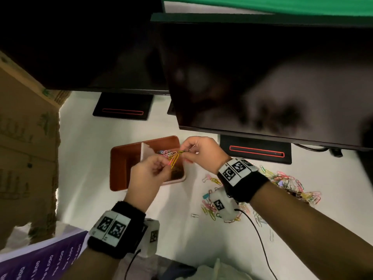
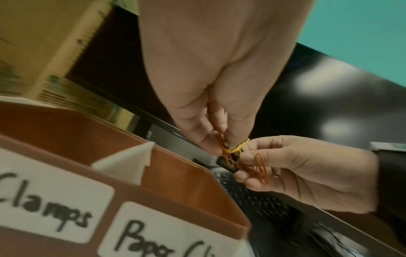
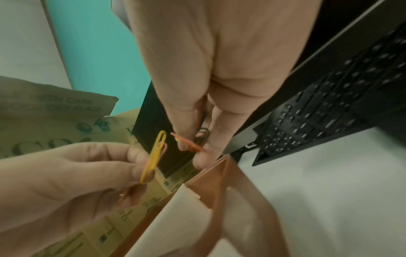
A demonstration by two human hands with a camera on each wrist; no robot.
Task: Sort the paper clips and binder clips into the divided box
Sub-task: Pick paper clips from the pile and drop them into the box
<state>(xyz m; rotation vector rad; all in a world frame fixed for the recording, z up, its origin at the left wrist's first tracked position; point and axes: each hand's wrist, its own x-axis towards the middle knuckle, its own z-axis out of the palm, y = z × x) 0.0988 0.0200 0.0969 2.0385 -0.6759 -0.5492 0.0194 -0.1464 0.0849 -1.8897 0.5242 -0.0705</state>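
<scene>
Head view: hands (image 1: 171, 158) hiding box's (image 1: 119, 158) near-right corner.

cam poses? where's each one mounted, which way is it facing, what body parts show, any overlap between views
Head: worn on the head, looks forward and down at the table; both forearms, left hand and right hand over the divided box.
Left wrist: sits on the left wrist, looks along the left hand at its fingers, past the box labels; right hand enters from the right.
Right wrist: sits on the right wrist, looks along the right hand; left hand pinches a yellow paper clip.
Shared: both hands and the box in all three.
</scene>
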